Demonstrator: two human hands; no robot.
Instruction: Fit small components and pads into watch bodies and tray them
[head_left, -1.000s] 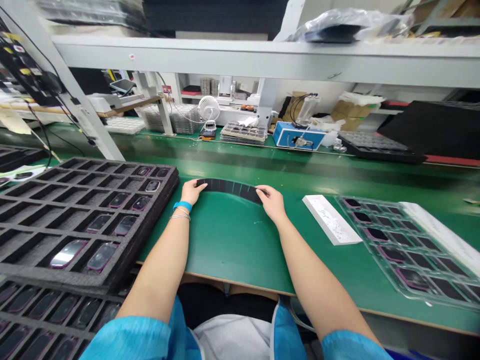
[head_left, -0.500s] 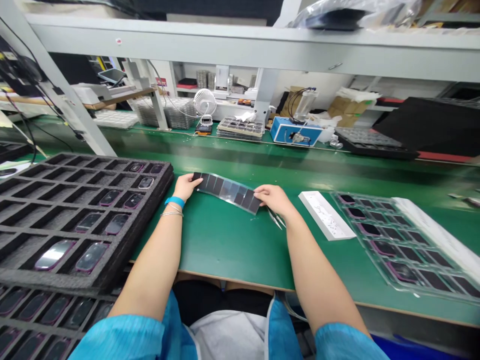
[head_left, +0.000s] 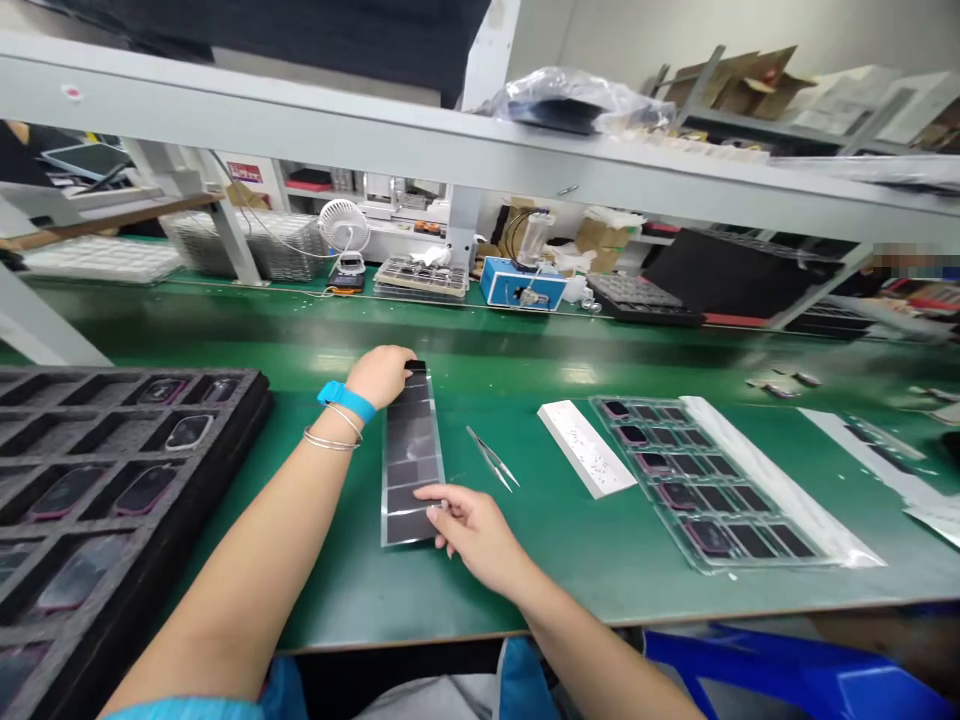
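Note:
A long strip of dark film pieces [head_left: 412, 440] on clear backing runs lengthwise in front of me, its far end away from me. My left hand [head_left: 381, 377] is closed on the far end, with the blue wristband above the green table. At the near right edge of the strip, my right hand [head_left: 476, 530] pinches with thumb and index finger, the index lying over the film. Metal tweezers [head_left: 493, 460] lie on the table just right of the strip, touched by neither hand.
A black foam tray [head_left: 251, 425] with framed screen pieces stands at left. Right of the tweezers are a white block [head_left: 589, 450] and a clear plastic tray [head_left: 656, 500] of dark pieces. A small fan [head_left: 344, 226] and a blue box [head_left: 523, 284] stand behind, under a shelf beam.
The strip has turned from crosswise to lengthwise, its right-hand end swinging toward me with my right hand. The tweezers, partly covered before, now show fully. My view has shifted right.

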